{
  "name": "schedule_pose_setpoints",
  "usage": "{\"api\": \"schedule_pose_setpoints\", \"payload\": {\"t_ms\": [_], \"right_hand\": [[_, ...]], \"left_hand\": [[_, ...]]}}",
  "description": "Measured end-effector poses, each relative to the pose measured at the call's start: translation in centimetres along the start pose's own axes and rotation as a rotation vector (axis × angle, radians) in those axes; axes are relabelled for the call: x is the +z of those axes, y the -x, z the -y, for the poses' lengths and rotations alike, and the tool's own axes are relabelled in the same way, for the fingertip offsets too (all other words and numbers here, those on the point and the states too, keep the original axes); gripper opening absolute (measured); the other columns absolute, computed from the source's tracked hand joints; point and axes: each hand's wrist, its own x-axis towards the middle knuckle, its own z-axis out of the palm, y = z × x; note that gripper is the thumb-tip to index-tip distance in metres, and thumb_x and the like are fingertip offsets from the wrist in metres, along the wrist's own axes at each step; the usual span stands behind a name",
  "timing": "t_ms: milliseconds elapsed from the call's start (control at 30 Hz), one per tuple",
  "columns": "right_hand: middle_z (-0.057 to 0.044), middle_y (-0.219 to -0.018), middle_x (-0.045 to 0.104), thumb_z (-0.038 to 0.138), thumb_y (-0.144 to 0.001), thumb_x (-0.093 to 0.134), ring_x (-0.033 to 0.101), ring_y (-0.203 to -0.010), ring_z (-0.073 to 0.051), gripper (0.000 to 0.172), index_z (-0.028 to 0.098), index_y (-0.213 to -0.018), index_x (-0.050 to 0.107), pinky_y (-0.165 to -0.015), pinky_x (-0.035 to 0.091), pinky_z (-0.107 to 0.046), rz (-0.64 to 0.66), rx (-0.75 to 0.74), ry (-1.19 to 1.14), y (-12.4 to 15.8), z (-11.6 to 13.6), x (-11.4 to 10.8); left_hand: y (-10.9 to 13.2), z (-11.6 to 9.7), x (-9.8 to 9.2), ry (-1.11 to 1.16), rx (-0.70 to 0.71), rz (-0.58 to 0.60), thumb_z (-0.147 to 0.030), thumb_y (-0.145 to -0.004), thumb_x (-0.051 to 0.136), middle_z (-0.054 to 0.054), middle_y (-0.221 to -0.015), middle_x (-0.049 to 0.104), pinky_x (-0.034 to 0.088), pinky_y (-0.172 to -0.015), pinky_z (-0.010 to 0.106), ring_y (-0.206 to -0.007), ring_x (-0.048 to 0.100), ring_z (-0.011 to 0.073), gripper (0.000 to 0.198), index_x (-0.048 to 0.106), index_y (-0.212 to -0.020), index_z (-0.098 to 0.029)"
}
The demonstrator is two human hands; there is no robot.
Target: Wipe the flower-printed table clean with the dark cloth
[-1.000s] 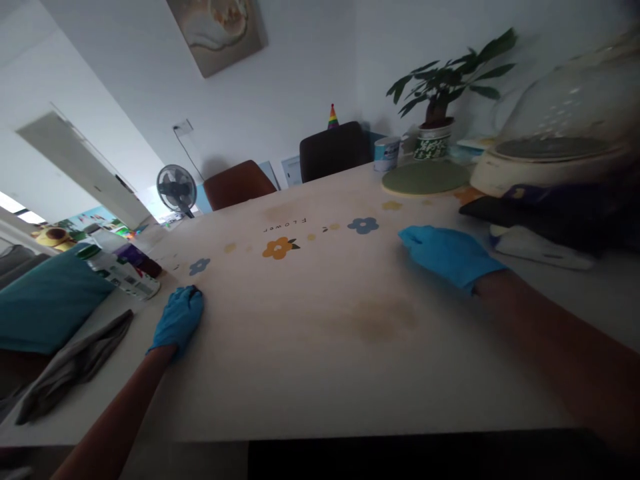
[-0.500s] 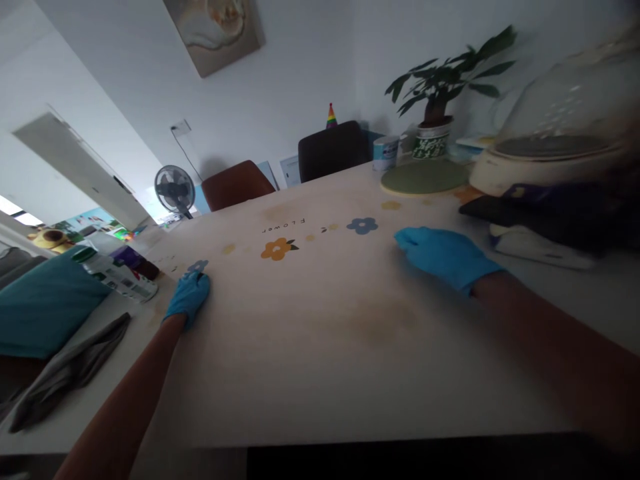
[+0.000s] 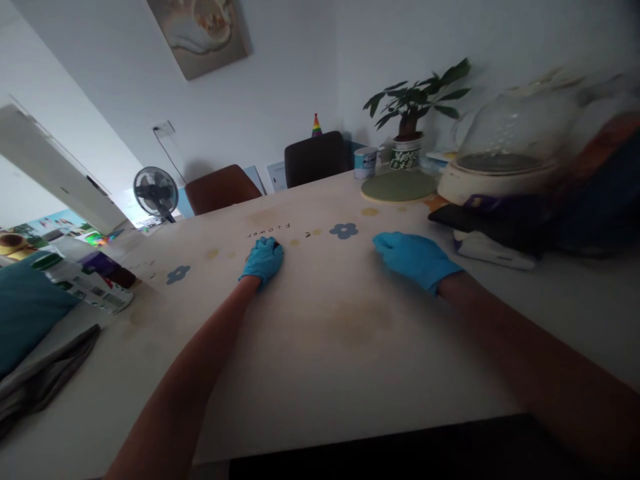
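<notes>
My left hand (image 3: 263, 261), in a blue glove, rests on the pale flower-printed table cover (image 3: 300, 373), over the place of the orange printed flower. Its fingers are curled together; a small dark spot shows by them, and what they hold, if anything, I cannot make out. Further right, my right hand (image 3: 417, 259), gloved in blue too, lies on the cover near a blue printed flower (image 3: 344, 231). Those fingers are bent closed, and the hand itself hides whatever may be in them. Faint brownish stains (image 3: 357, 321) mark the cover between my forearms.
At left stand a white bottle with a green cap (image 3: 83, 283), a purple package (image 3: 107, 268) and a grey cloth (image 3: 47, 380). To the right are a green round mat (image 3: 399, 186), a potted plant (image 3: 406, 150), a can (image 3: 365, 163), a glass-topped appliance (image 3: 500, 167) and a dark flat item (image 3: 480, 223).
My left hand has slid right across the cover, from the left blue flower to the orange one. The view has shifted slightly; my right hand stays at about the same spot on the table.
</notes>
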Motion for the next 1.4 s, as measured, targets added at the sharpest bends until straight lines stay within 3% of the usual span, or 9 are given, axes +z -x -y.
{"api": "schedule_pose_setpoints", "payload": {"t_ms": [200, 333, 567, 700, 833, 1000, 1133, 1267, 1400], "right_hand": [[-0.022, -0.145, 0.073, 0.019, -0.109, 0.042, 0.071, -0.123, -0.032, 0.04, 0.013, -0.129, 0.077, -0.097, 0.051, -0.038, -0.007, 0.01, -0.009, 0.0, -0.3, -0.1], [-0.016, -0.135, 0.078, 0.019, -0.108, 0.043, 0.074, -0.118, -0.03, 0.04, 0.017, -0.126, 0.079, -0.095, 0.054, -0.037, -0.051, 0.004, 0.039, -0.1, -0.3, -0.2], [-0.015, -0.128, 0.08, 0.02, -0.105, 0.043, 0.076, -0.106, -0.03, 0.041, 0.018, -0.123, 0.08, -0.081, 0.055, -0.035, -0.088, -0.016, 0.082, 0.0, -0.2, -0.6], [-0.017, -0.127, 0.08, 0.02, -0.105, 0.042, 0.074, -0.105, -0.029, 0.042, 0.016, -0.123, 0.079, -0.079, 0.052, -0.035, -0.088, -0.022, 0.091, -0.1, -0.3, -0.7], [-0.015, -0.127, 0.08, 0.018, -0.102, 0.043, 0.072, -0.105, -0.028, 0.041, 0.017, -0.123, 0.078, -0.078, 0.049, -0.034, -0.087, -0.056, 0.118, -0.2, -0.5, -0.4], [-0.013, -0.123, 0.081, 0.019, -0.101, 0.044, 0.071, -0.101, -0.027, 0.039, 0.02, -0.119, 0.079, -0.078, 0.05, -0.035, -0.095, -0.07, 0.08, -0.4, -0.8, -0.1], [-0.014, -0.13, 0.079, 0.019, -0.105, 0.043, 0.072, -0.106, -0.029, 0.039, 0.02, -0.121, 0.079, -0.081, 0.052, -0.036, -0.082, -0.049, 0.068, -0.2, -0.6, -0.2], [-0.015, -0.129, 0.08, 0.02, -0.108, 0.042, 0.074, -0.107, -0.029, 0.04, 0.018, -0.123, 0.079, -0.084, 0.053, -0.036, -0.052, -0.027, 0.061, 0.2, -0.2, -0.7], [-0.015, -0.136, 0.078, 0.02, -0.108, 0.045, 0.074, -0.113, -0.029, 0.038, 0.019, -0.125, 0.079, -0.089, 0.055, -0.036, -0.031, -0.022, 0.054, 0.5, 0.1, -0.9]], "left_hand": [[-0.1, -9.7, 2.6, 0.066, 0.195, 0.05, -0.038, -0.108, 0.043, 0.021, -0.148, 0.06, 0.041, -0.125, 0.049, -0.144, 0.054, 0.0341, 0.038, 0.064, -0.133, -0.019], [1.7, -14.3, 3.3, 0.108, 0.311, 0.11, -0.039, -0.107, 0.046, 0.022, -0.156, 0.055, 0.037, -0.128, 0.051, -0.15, 0.049, 0.0355, 0.042, 0.061, -0.14, -0.017], [5.0, -17.3, 2.8, 0.14, 0.389, 0.196, -0.032, -0.106, 0.046, 0.02, -0.157, 0.054, 0.039, -0.128, 0.049, -0.149, 0.049, 0.033, 0.036, 0.062, -0.135, -0.018], [7.2, -18.5, 2.8, 0.174, 0.361, 0.195, -0.025, -0.107, 0.041, 0.021, -0.154, 0.055, 0.042, -0.127, 0.046, -0.146, 0.052, 0.0315, 0.036, 0.062, -0.133, -0.015], [10.2, -19.4, 2.8, 0.166, 0.426, 0.165, -0.026, -0.107, 0.041, 0.02, -0.15, 0.058, 0.045, -0.125, 0.049, -0.143, 0.055, 0.0313, 0.034, 0.062, -0.132, -0.017], [13.7, -19.1, 1.9, 0.034, 0.531, 0.066, -0.037, -0.11, 0.044, 0.021, -0.153, 0.059, 0.032, -0.133, 0.061, -0.146, 0.057, 0.0345, 0.045, 0.056, -0.147, -0.014], [15.0, -17.0, 0.8, -0.093, 0.572, 0.046, -0.036, -0.112, 0.04, 0.022, -0.162, 0.056, 0.026, -0.136, 0.063, -0.151, 0.055, 0.0349, 0.05, 0.052, -0.156, -0.014], [15.9, -12.4, -0.5, -0.147, 0.461, 0.048, -0.032, -0.112, 0.04, 0.02, -0.166, 0.055, 0.028, -0.136, 0.062, -0.155, 0.052, 0.0336, 0.051, 0.052, -0.158, -0.015], [17.4, -5.4, -2.4, -0.186, 0.248, 0.054, -0.033, -0.111, 0.037, 0.018, -0.17, 0.051, 0.028, -0.135, 0.066, -0.16, 0.046, 0.034, 0.053, 0.051, -0.161, -0.019]]}}
